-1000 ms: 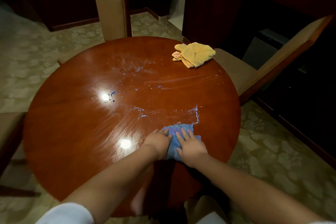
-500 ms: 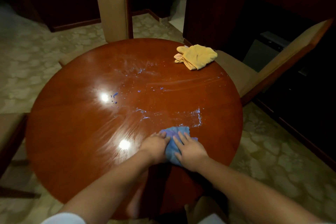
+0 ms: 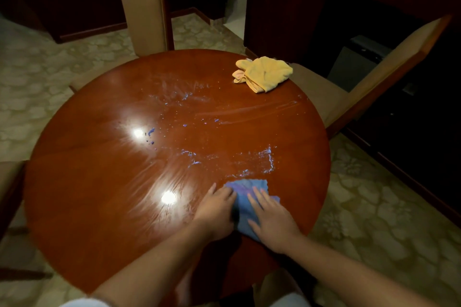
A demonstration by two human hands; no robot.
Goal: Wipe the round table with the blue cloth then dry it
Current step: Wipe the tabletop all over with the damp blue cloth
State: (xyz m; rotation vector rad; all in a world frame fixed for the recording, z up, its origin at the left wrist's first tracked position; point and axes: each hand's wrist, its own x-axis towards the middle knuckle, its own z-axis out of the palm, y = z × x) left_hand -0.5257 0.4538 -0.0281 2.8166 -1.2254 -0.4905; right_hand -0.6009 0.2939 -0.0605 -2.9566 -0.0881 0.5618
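Observation:
The round wooden table (image 3: 99, 182) shines with wet streaks and small blue specks across its middle. A blue cloth (image 3: 245, 194) lies flat near the table's front right edge. My left hand (image 3: 215, 209) presses on the cloth's left side, fingers fairly straight. My right hand (image 3: 270, 217) lies flat on the cloth's right side with spread fingers. A crumpled yellow cloth (image 3: 264, 73) sits at the table's far right edge.
A beige-backed chair (image 3: 144, 7) stands behind the table. Another chair (image 3: 374, 77) stands at the right, its seat under the table edge. A third seat (image 3: 7, 182) shows at the left. Patterned carpet (image 3: 374, 219) surrounds the table; dark cabinets line the back.
Both hands have drawn the blue cloth toward me and slightly left over the wet patch. The yellow cloth has not moved.

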